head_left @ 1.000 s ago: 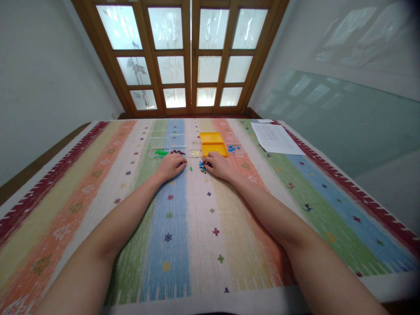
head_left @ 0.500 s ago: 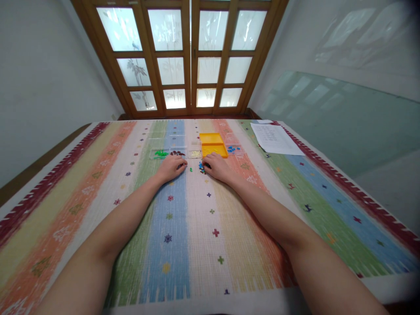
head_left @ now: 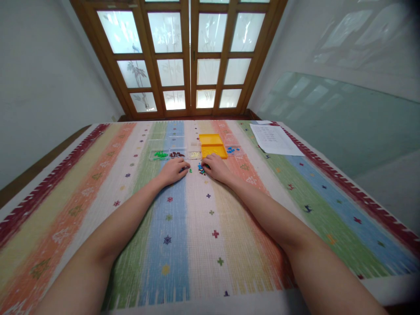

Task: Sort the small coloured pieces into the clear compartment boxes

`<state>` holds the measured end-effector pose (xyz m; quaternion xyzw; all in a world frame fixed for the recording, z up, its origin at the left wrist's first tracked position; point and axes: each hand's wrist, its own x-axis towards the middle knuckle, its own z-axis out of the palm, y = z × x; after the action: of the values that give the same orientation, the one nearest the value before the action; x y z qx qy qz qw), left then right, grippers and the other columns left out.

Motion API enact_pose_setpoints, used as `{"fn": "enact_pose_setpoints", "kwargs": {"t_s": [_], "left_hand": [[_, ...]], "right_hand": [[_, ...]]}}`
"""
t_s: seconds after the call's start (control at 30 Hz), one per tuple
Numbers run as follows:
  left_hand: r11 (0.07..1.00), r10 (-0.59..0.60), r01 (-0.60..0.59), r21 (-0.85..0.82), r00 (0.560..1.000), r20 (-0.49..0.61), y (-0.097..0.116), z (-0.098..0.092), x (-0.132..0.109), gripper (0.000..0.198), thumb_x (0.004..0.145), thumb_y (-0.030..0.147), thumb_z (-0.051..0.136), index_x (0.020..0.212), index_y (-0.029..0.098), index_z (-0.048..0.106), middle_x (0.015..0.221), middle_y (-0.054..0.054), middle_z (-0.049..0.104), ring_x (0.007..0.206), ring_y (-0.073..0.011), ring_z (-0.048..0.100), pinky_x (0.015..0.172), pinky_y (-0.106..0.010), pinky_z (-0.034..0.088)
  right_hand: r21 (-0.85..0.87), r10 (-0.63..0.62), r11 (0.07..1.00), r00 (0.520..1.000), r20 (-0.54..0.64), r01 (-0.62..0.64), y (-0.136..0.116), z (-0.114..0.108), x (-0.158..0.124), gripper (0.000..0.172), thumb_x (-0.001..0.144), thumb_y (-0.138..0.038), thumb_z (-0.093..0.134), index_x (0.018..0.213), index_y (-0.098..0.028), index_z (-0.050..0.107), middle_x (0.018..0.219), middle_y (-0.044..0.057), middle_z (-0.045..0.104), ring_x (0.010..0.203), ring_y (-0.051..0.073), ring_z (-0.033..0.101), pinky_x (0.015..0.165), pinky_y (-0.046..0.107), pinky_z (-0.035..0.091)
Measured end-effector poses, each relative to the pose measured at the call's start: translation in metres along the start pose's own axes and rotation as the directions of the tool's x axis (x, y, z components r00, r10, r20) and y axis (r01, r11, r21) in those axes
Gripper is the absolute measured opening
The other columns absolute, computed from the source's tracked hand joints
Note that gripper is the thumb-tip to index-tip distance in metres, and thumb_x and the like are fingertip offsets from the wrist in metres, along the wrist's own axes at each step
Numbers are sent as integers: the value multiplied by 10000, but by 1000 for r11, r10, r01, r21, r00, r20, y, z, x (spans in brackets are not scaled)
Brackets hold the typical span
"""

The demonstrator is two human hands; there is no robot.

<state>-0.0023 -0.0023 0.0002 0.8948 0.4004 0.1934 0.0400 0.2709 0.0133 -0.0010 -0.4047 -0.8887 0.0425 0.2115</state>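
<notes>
My left hand (head_left: 173, 171) rests on the cloth with its fingers curled and the thumb close to them. Its fingertips are right beside a few small green pieces (head_left: 190, 170); anything between them is too small to make out. On the other side, my right hand (head_left: 215, 167) bends its fingers down onto a little pile of mixed blue, dark and pale pieces (head_left: 201, 170). Its fingertips partly cover that pile, so what they pinch is hidden. Just beyond the hands is an open yellow box (head_left: 212, 139) with yellow bits in its near half.
Clear boxes hold green pieces (head_left: 160, 154), dark brown pieces (head_left: 177, 154), pale pieces (head_left: 195, 155) and blue pieces (head_left: 233, 149). A printed paper sheet (head_left: 277, 140) lies at the far right of the striped tablecloth (head_left: 200, 245). Wooden glazed doors (head_left: 190, 65) stand behind.
My left hand has shifted slightly right, up to the green pieces. My right hand stays at the mixed pile. The view has tilted very slightly.
</notes>
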Motion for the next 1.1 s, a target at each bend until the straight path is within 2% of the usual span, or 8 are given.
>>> {"fn": "enact_pose_setpoints", "kwargs": {"t_s": [0.23, 0.43, 0.57, 0.73, 0.9, 1.0, 1.07, 1.1], "left_hand": [[1000, -6, 6, 0, 1000, -5, 0, 1, 0, 256, 1014, 320, 551, 1150, 218, 743, 1046, -90, 649, 1006, -242, 614, 907, -381, 488], [1000, -4, 4, -16, 1000, -7, -1, 1, -1, 265, 1008, 322, 549, 1153, 229, 749, 1041, -91, 651, 1006, -247, 617, 903, -387, 494], [999, -17, 17, -30, 1000, 5, -1, 0, -1, 260, 1003, 315, 557, 1160, 242, 750, 1047, -90, 657, 1008, -245, 622, 907, -384, 494], [999, -23, 23, -36, 1000, 1, -1, -1, 0, 268, 1002, 318, 555, 1161, 236, 753, 1053, -93, 658, 1000, -244, 625, 909, -382, 497], [999, -28, 28, -30, 1000, 9, -1, -1, 0, 268, 1001, 327, 559, 1162, 237, 754, 1050, -90, 658, 1004, -242, 625, 914, -382, 494], [999, -38, 39, -28, 999, 10, 0, -2, 0, 261, 997, 328, 568, 1156, 235, 753, 1044, -88, 659, 995, -239, 625, 907, -380, 490], [999, -39, 39, -29, 999, 11, 0, -2, 0, 258, 997, 326, 568, 1151, 234, 754, 1038, -87, 660, 985, -237, 625, 899, -378, 490], [999, -38, 39, -30, 999, 12, 0, -2, 1, 257, 996, 325, 569, 1150, 235, 754, 1036, -86, 659, 983, -237, 625, 897, -378, 490]], "right_hand": [[32, 13, 999, 1000, -25, -12, 0, 0, 1, 94, 972, -202, 607, 944, -198, 697, 990, 94, 699, 980, 254, 552, 894, 366, 390], [177, 160, 976, 968, -193, -126, 12, -10, 1, 63, 913, -180, 596, 902, -199, 655, 935, 79, 694, 907, 239, 580, 830, 348, 414], [245, 304, 941, 898, -319, -232, 40, -18, 1, 106, 873, -154, 563, 919, -198, 648, 967, 90, 701, 911, 244, 591, 832, 356, 432], [288, 503, 863, 760, -412, -415, 87, -25, -6, 121, 895, -187, 558, 944, -190, 668, 958, 93, 701, 888, 235, 592, 817, 350, 433], [339, 576, 818, 659, -484, -466, 108, -30, -11, 314, 940, -144, 511, 1224, -131, 644, 1043, 134, 705, 881, 205, 557, 826, 346, 427], [358, 548, 835, 679, -489, -418, 102, -30, -7, 262, 950, -149, 486, 1141, -154, 665, 1053, 114, 707, 887, 199, 576, 820, 332, 435], [363, 501, 857, 754, -424, -365, 91, -30, -3, 201, 935, -164, 511, 1033, -181, 686, 989, 75, 717, 859, 199, 598, 795, 321, 442], [361, 453, 873, 818, -355, -327, 84, -30, -2, 193, 927, -169, 521, 1017, -189, 691, 966, 63, 721, 847, 202, 608, 785, 319, 443]]}}
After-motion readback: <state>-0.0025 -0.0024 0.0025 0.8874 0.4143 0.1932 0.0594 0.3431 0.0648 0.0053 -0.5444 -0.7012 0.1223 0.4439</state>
